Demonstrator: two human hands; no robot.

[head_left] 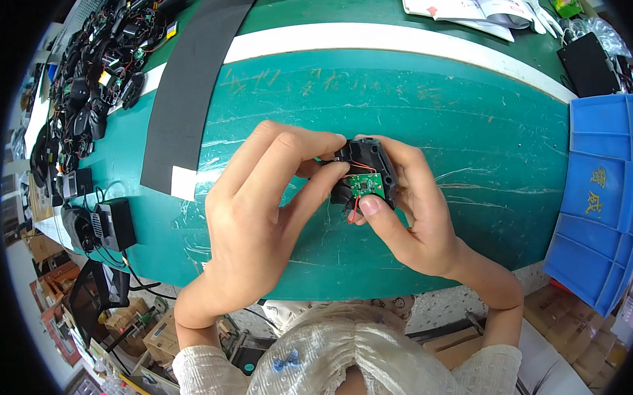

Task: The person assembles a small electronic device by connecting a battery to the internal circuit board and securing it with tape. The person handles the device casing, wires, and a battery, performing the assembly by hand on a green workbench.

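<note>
Both hands meet over the middle of the green table, around a small black plastic housing point(364, 151). Inside the housing sits a green circuit board point(367, 185) with thin red wires point(353, 212) running from it. My right hand point(418, 223) wraps the housing from the right, its thumb lying on the lower edge of the board. From the left, my left hand point(263, 195) has thumb and index fingertip close together at the housing's left edge. Something dark shows between those fingertips; what exactly they pinch is too small to tell.
A long black mat point(187, 86) lies left of my hands, a white patch point(183, 183) on its near end. Many black housings with wires point(88, 82) are heaped at the far left. Blue plastic bins point(599, 196) stand right. Papers point(466, 6) lie at the back; a black box point(114, 224) sits near left.
</note>
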